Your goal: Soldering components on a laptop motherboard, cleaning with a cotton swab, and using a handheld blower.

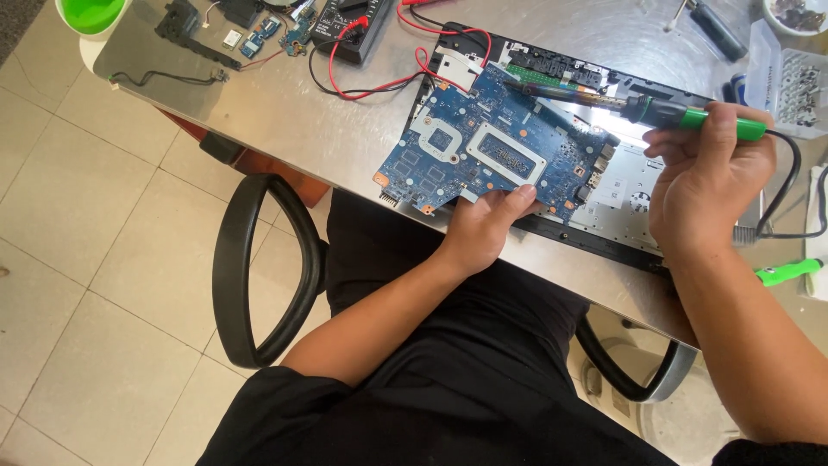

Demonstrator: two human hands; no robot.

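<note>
My left hand [483,226] grips the near edge of a blue laptop circuit board [492,147], holding it tilted above an opened laptop chassis [621,203] on the steel table. My right hand [711,185] is closed around a soldering iron [655,110] with a green and black handle. Its metal tip reaches left over the far edge of the board. The iron's black cord [785,190] loops down past my right wrist.
A black multimeter [349,30] with red and black leads lies at the table's far side, beside small circuit boards [276,34]. A clear parts box [789,78] and a screwdriver [711,26] sit far right. A green tool [789,272] lies near right. Chair armrests [259,267] flank my lap.
</note>
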